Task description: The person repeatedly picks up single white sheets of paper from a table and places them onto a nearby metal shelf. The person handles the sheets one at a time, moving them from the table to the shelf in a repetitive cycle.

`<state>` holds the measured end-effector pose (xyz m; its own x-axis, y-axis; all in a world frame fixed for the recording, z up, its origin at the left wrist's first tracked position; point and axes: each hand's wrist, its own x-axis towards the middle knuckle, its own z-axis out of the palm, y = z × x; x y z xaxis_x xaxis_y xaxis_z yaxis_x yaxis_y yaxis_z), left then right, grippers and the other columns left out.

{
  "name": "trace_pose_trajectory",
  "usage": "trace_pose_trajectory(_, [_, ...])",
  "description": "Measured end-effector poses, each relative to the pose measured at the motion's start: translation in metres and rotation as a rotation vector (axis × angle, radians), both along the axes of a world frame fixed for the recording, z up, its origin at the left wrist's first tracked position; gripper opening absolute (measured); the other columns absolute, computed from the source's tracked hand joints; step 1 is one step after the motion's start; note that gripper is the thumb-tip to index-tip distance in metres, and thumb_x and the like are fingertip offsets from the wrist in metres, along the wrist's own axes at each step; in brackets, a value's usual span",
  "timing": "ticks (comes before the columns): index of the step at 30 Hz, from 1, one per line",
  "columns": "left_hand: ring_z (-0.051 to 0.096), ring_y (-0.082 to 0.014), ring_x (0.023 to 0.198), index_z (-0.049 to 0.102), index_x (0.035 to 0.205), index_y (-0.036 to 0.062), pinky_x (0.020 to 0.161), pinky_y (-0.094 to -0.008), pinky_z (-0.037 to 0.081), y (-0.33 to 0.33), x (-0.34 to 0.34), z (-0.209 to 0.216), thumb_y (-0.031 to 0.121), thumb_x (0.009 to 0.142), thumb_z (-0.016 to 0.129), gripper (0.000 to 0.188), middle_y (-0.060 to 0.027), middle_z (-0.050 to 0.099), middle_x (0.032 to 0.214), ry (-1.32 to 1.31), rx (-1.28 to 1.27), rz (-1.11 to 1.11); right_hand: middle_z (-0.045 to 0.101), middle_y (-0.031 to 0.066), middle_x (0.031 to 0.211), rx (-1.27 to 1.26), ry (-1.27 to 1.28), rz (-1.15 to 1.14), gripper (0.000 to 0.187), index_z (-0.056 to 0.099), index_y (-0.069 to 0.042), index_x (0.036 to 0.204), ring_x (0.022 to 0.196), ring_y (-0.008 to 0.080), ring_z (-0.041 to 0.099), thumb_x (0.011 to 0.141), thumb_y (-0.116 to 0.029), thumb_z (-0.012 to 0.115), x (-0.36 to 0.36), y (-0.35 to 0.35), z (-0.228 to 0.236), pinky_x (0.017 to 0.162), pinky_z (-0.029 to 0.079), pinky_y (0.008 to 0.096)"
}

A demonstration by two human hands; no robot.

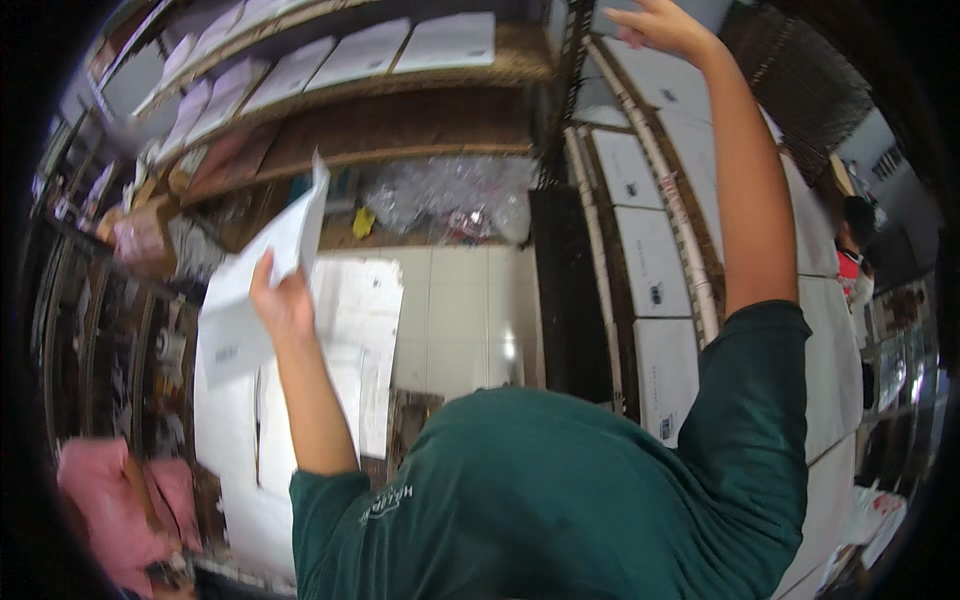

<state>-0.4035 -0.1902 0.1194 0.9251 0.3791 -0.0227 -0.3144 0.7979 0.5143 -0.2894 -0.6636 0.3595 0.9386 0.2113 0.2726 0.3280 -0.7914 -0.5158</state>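
Observation:
My left hand (286, 302) grips a folded white sheet of paper or thin card (232, 335), thumb on its near face. One part of the sheet stands up above the hand, and a small dark mark shows on the lower part. Large white sheets (375, 350) lie on the surface beneath it. My right hand (662, 27) is raised at the top edge, arm stretched far forward. Its fingers are apart and I see nothing in them. Nearest to it is the right-hand shelf rack, where white flat packs (640, 255) with small dark prints stand in rows.
Ahead, a wooden shelf (400, 110) bears white stacks (445, 42), with clear plastic bags (450, 195) and a yellow scrap (364, 222) below. A dark upright panel (570, 300) borders the tiled floor (455, 310). A person in pink (115, 510) is at lower left, another in red at far right.

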Motion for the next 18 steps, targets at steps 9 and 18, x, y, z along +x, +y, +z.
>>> trace_pose_trajectory(9, [0.052, -0.0227, 0.104, 0.052, 0.107, -0.0009, 0.095, -0.0358, 0.036, -0.074, -0.032, -0.001, 0.011, 0.08, 0.054, 0.029, -0.0109, 0.056, 0.11, 0.056, 0.043, -0.231, 0.065, 0.0108, 0.092, 0.369, 0.121, 0.442, 0.04, 0.062, -0.006, 0.104, 0.072, 0.0166, 0.059, 0.078, -0.036, 0.061, -0.076, 0.251, -0.183, 0.068, 0.046, 0.0303])
trace_pose_trajectory(18, [0.048, -0.0259, 0.11, 0.034, 0.129, 0.0119, 0.091, -0.0402, 0.041, -0.041, -0.123, -0.119, 0.029, 0.092, 0.043, 0.042, -0.0109, 0.046, 0.117, 0.455, 0.05, -0.497, 0.058, 0.0087, 0.102, 0.78, 0.136, -0.039, 0.027, 0.054, 0.001, 0.109, 0.091, 0.0149, 0.055, 0.082, -0.002, 0.057, -0.025, 0.166, -0.306, 0.076, 0.046, 0.0258])
